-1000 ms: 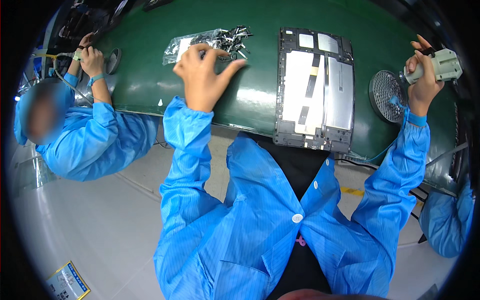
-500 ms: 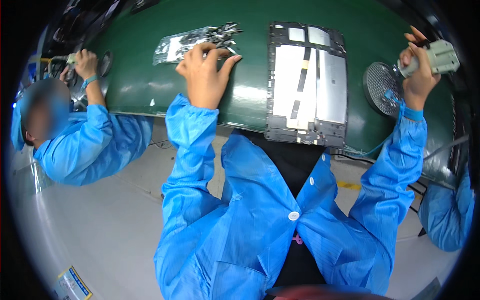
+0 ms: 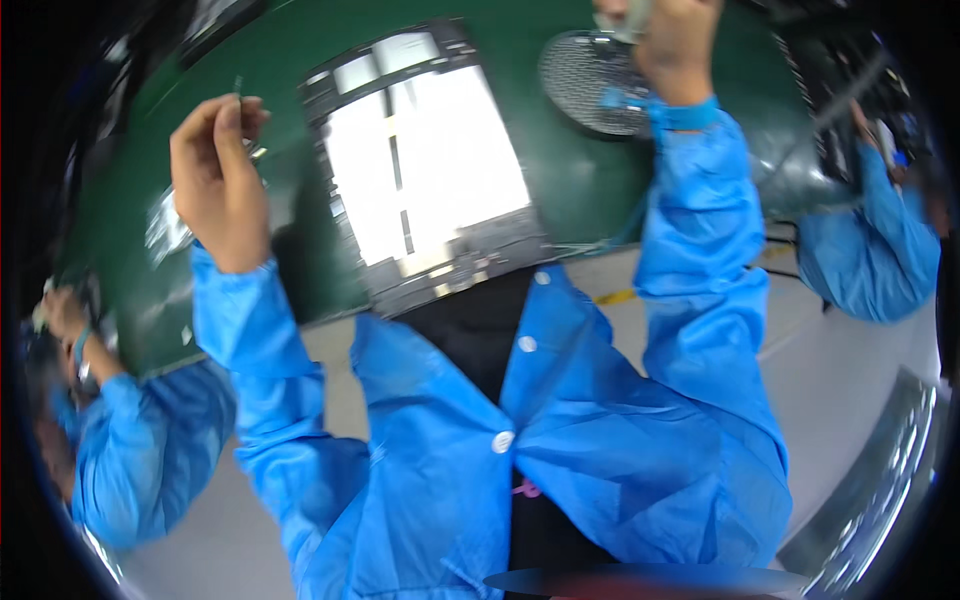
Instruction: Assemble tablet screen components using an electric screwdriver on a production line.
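My left hand (image 3: 222, 180) is raised over the left part of the table, thumb and fingers pinched on a small thin strip (image 3: 238, 88) whose tip sticks up. Beside and behind that hand lies a clear plastic bag (image 3: 165, 225); the small dark pieces by it are mostly hidden. At the far right, my right hand (image 3: 682, 45) is wrapped round a pale hand-held tool (image 3: 632, 18), partly cut off by the upper edge. Between my hands lies an opened tablet housing (image 3: 425, 170), black-framed, with bright white and silver panels inside.
A round dark mesh disc (image 3: 590, 85) stands next to my right hand. The green table (image 3: 590, 190) ends just before my body. Co-workers in blue smocks sit at left (image 3: 150, 450) and right (image 3: 860, 250). A blue band (image 3: 690, 115) circles my right wrist.
The whole view has swung, so the housing and mesh disc appear farther left and turned. My left hand has risen from the pile of small pieces, now pinching a strip.
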### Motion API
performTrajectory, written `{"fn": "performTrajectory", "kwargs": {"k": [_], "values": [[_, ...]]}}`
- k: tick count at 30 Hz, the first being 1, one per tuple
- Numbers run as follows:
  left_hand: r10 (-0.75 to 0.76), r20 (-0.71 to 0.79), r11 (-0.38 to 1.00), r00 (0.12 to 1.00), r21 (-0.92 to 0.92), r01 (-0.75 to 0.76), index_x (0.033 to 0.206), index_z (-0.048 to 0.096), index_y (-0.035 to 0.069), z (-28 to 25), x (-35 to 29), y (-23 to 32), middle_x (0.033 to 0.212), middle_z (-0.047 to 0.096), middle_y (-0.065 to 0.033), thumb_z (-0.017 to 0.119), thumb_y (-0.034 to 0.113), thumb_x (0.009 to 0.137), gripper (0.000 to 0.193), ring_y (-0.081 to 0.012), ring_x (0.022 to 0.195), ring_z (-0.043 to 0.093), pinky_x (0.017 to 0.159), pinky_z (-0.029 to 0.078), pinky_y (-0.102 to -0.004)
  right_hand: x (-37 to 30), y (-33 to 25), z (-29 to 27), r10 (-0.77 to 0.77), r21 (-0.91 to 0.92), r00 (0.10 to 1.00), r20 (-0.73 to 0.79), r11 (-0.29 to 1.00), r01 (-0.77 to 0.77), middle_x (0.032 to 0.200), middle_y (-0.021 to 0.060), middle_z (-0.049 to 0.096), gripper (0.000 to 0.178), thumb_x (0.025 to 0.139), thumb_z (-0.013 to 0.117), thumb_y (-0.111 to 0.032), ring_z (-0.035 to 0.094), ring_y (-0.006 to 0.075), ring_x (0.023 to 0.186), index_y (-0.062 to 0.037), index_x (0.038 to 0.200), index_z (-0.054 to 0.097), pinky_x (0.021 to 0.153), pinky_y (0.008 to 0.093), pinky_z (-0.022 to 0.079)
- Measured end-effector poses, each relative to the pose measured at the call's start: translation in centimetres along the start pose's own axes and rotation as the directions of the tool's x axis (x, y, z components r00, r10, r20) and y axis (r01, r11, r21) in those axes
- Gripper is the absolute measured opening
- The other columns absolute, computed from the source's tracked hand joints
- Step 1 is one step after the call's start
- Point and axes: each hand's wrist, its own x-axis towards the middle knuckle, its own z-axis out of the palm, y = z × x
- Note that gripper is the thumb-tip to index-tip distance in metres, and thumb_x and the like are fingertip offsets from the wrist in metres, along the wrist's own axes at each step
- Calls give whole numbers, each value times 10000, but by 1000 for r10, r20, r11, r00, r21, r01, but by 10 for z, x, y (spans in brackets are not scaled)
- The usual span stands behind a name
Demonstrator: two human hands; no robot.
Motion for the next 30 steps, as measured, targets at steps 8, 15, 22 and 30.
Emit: {"fn": "performTrajectory", "kwargs": {"k": [8, 15, 22, 30], "values": [[-318, 42, 903, 947, -290, 316, 1135, 659, -100, 79, 41, -48, 1101, 709, -185, 708, 175, 983, 318, -222, 1035, 705, 951, 560, -307, -23, -7, -10, -5, -59, 988, 153, 998, 14, 636, 83, 623, 208, 951, 569, -124, 546, 136, 467, 25, 824, 639, 433, 268, 422], [-369, -20, 897, 929, -268, 351, 1312, 527, -152, 70, 32, -44, 1248, 653, -253, 699, 162, 983, 485, -304, 1127, 688, 1029, 551, -358, -33, -12, 13, 40, 126, 990, 136, 990, -57, 601, 52, 613, 178, 925, 640, -118, 506, 101, 419, 50, 879, 681, 404, 248, 395], [-411, 13, 885, 912, -235, 402, 1394, 578, -21, 72, 31, -44, 1263, 670, -217, 677, 273, 1002, 501, -287, 1168, 674, 1046, 525, -355, -29, -5, 4, 55, 72, 986, 158, 995, -67, 645, 81, 638, 191, 926, 626, -117, 501, 103, 418, 62, 879, 674, 411, 250, 404], [-425, 6, 893, 905, -161, 420, 1351, 628, -1, 69, 30, -44, 1276, 673, -200, 683, 287, 997, 459, -267, 1178, 670, 1055, 517, -355, -29, -2, 6, 15, 95, 991, 135, 995, -28, 728, 109, 674, 187, 926, 616, -111, 521, 107, 428, 65, 885, 666, 409, 256, 423]]}}
